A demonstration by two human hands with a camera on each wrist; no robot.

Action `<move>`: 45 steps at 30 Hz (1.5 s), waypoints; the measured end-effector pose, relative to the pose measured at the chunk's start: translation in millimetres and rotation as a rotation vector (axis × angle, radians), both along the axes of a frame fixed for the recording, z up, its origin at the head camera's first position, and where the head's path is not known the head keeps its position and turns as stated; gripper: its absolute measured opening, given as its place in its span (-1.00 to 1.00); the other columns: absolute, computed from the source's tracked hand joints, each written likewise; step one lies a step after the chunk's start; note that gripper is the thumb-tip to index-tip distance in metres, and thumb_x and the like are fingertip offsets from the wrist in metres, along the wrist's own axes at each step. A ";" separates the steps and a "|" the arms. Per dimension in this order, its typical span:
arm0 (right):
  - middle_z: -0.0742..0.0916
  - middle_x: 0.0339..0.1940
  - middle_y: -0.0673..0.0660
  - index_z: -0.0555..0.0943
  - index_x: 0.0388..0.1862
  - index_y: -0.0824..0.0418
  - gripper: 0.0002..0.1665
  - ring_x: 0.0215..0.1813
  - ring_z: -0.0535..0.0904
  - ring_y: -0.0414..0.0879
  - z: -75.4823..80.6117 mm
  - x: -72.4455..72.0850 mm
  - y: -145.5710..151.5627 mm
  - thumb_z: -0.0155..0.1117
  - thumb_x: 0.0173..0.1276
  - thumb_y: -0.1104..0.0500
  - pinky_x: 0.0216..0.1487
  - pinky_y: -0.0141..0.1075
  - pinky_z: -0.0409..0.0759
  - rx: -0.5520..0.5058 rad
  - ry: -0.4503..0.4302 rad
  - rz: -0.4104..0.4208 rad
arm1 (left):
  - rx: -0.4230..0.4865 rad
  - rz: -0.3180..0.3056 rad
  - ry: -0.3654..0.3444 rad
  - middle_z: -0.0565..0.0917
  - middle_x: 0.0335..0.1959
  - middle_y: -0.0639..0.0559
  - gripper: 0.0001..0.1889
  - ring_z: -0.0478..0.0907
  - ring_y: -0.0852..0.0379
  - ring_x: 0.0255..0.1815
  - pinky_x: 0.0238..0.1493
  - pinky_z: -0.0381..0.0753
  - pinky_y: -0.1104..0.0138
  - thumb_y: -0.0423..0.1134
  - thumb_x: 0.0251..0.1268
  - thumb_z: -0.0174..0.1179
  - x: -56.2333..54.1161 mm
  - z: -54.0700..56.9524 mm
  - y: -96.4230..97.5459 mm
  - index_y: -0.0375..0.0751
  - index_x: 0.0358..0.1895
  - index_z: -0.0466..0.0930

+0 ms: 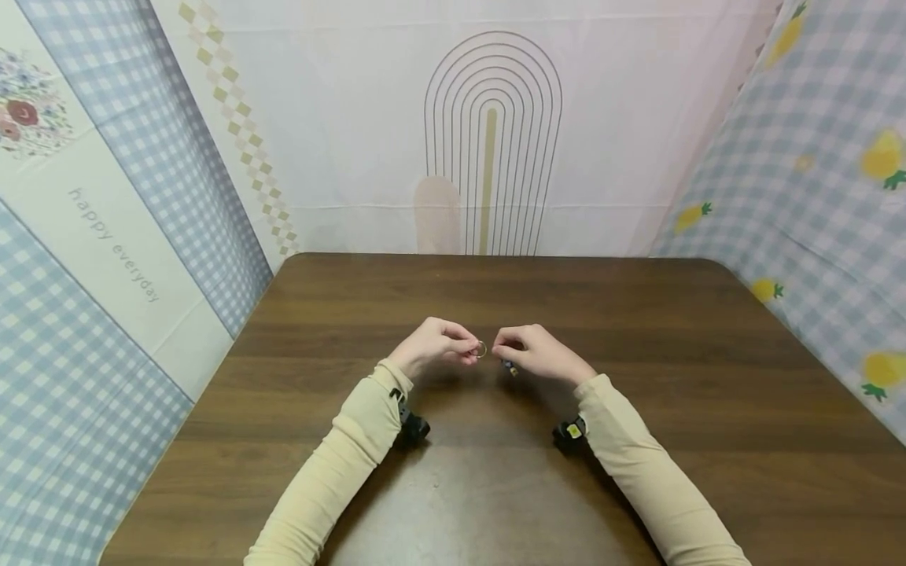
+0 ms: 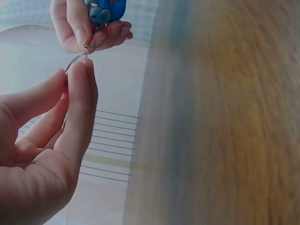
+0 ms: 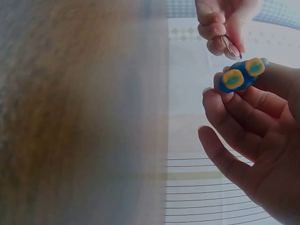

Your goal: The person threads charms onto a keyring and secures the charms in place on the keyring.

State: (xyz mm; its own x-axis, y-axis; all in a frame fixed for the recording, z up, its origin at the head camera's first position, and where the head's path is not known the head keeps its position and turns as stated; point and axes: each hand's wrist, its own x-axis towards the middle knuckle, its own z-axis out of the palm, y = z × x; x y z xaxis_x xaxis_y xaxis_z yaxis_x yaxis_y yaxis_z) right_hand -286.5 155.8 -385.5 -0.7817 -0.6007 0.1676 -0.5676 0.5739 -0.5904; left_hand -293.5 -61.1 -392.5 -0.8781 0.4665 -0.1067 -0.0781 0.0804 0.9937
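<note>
Over the middle of the brown table point(image 1: 637, 440), my two hands meet fingertip to fingertip. My left hand point(image 1: 470, 351) pinches a thin metal ring point(image 1: 481, 350) between thumb and fingers; the left wrist view shows the ring point(image 2: 75, 61) curving out from those fingertips. My right hand point(image 1: 504, 350) holds a small blue charm point(image 1: 510, 367) with yellow-green spots, seen close in the right wrist view as the charm point(image 3: 241, 75) lying across my fingers. The charm's little loop point(image 2: 87, 48) touches the ring. Whether loop and ring are linked is not visible.
Both arms wear beige sleeves point(image 1: 340, 472) with a black wrist camera point(image 1: 414, 428) on each. Patterned cloth walls point(image 1: 106, 259) stand to the left, back and right of the table. Nothing else lies on the tabletop.
</note>
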 end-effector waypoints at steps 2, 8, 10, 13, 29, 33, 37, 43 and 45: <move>0.57 -0.58 -0.08 0.64 -0.35 0.27 -0.82 -0.51 0.45 -0.25 2.7 1.3 0.5 0.18 0.41 0.20 -0.44 -0.42 0.44 -0.013 -0.009 -0.005 | 0.062 0.021 -0.032 0.72 -0.26 -0.31 -0.75 0.70 0.18 -0.42 -0.09 0.74 0.22 -0.54 0.27 0.15 -0.5 0.5 -0.2 -0.70 -0.05 0.54; 0.59 -0.55 -0.07 0.63 -0.34 0.18 -0.83 -0.49 0.49 -0.23 11.7 5.3 0.6 0.16 0.44 0.18 -0.42 -0.40 0.48 -0.061 -0.027 -0.011 | 0.167 0.073 -0.072 0.73 -0.32 -0.16 -0.75 0.72 0.14 -0.37 -0.01 0.71 0.23 -0.53 0.26 0.17 -2.2 4.6 -0.5 -0.66 -0.04 0.54; 0.59 -0.55 -0.05 0.63 -0.35 0.14 -0.85 -0.49 0.49 -0.22 14.5 6.2 0.8 0.16 0.43 0.18 -0.42 -0.39 0.48 -0.080 -0.028 -0.013 | 0.178 0.085 -0.070 0.73 -0.36 -0.08 -0.76 0.71 0.15 -0.37 0.01 0.70 0.22 -0.50 0.26 0.19 -2.8 7.2 0.1 -0.61 -0.05 0.56; 0.60 -0.55 -0.05 0.62 -0.36 0.10 -0.86 -0.49 0.49 -0.21 17.7 7.3 1.1 0.18 0.42 0.19 -0.42 -0.40 0.48 -0.097 -0.019 -0.026 | 0.186 0.093 -0.049 0.74 -0.35 -0.04 -0.78 0.70 0.18 -0.35 0.02 0.69 0.21 -0.45 0.26 0.22 -3.5 11.2 1.8 -0.53 -0.07 0.60; 0.73 -0.41 0.06 0.64 -0.28 0.17 -0.86 -0.30 0.61 0.08 25.1 10.3 6.9 0.17 0.44 0.16 -0.24 -0.40 0.56 -0.181 -0.039 -0.067 | 0.075 0.081 0.168 0.71 -0.40 0.19 -0.82 0.64 0.03 -0.22 -0.06 0.65 0.23 -0.36 0.21 0.31 4.4 18.0 6.1 -0.36 -0.16 0.68; 0.72 -0.40 0.08 0.63 -0.27 0.20 -0.85 -0.31 0.60 0.02 28.5 9.9 7.9 0.18 0.44 0.16 -0.24 -0.39 0.58 -0.187 -0.032 -0.064 | 0.087 0.071 0.188 0.71 -0.41 0.16 -0.82 0.62 0.13 -0.30 -0.09 0.63 0.26 -0.35 0.22 0.30 3.8 20.9 6.6 -0.37 -0.15 0.67; 0.71 -0.40 0.09 0.62 -0.26 0.21 -0.84 -0.29 0.60 0.07 32.7 9.5 10.4 0.17 0.45 0.15 -0.24 -0.39 0.58 -0.211 -0.033 -0.073 | 0.107 0.057 0.229 0.72 -0.42 0.13 -0.81 0.62 0.23 -0.36 -0.09 0.65 0.22 -0.35 0.23 0.29 4.1 25.7 8.2 -0.40 -0.16 0.66; 0.67 -0.38 0.11 0.62 -0.23 0.30 -0.78 -0.25 0.57 -0.01 33.0 7.2 13.7 0.12 0.48 0.16 -0.14 -0.27 0.58 -0.265 -0.089 -0.062 | 0.081 0.068 0.282 0.71 -0.45 0.16 -0.83 0.62 0.24 -0.36 -0.11 0.65 0.24 -0.36 0.24 0.29 2.6 28.8 10.5 -0.41 -0.18 0.65; 0.67 -0.39 0.10 0.61 -0.23 0.30 -0.77 -0.25 0.57 -0.06 31.9 6.3 13.8 0.11 0.48 0.16 -0.09 -0.18 0.59 -0.289 -0.134 -0.044 | 0.066 0.068 0.304 0.70 -0.46 0.17 -0.83 0.62 0.25 -0.36 -0.07 0.67 0.18 -0.37 0.23 0.29 1.1 28.8 11.2 -0.42 -0.18 0.65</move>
State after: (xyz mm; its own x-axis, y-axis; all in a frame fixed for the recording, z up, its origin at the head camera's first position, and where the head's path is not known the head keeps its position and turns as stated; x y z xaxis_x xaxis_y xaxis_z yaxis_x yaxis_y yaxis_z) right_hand -280.2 169.6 -353.6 -0.8327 -0.5081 0.2203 -0.4520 0.3937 -0.8004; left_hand -292.4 -49.9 -363.6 -0.8943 0.4032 0.1942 0.2207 0.0198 0.9751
